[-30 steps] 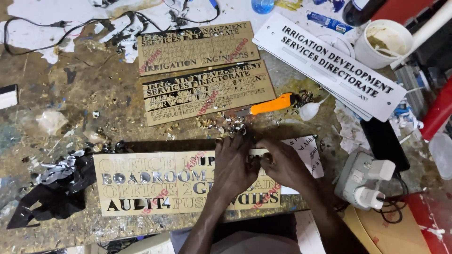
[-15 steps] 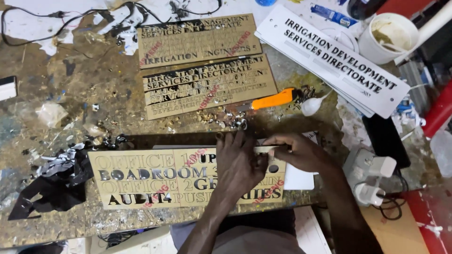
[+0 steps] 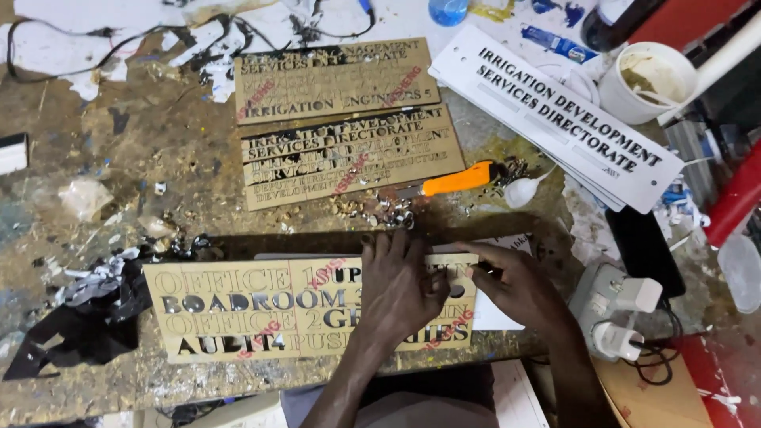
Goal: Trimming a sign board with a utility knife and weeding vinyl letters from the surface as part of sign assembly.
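Observation:
A gold sign plate point(image 3: 230, 317) with cut-out lettering lies on the stained workbench in front of me. My left hand point(image 3: 400, 289) rests flat on its right half, fingers spread and pressing down. My right hand point(image 3: 507, 285) is at the plate's upper right corner, with thumb and fingertips pinched on the plate's edge by the cut letters. Whether a loose piece sits between those fingers is hidden. White paper shows under the plate's right end.
Two more gold plates point(image 3: 333, 79) point(image 3: 349, 154) lie farther back. An orange utility knife point(image 3: 456, 181) and a heap of small cut pieces point(image 3: 380, 210) sit behind my hands. A white sign point(image 3: 555, 111), white cup point(image 3: 646, 79), plug adapters point(image 3: 618, 309) and black scraps point(image 3: 79, 325) surround them.
My hands were close together on the plate; the right hand has moved rightward to the plate's corner. The left hand has stayed pressed on the plate.

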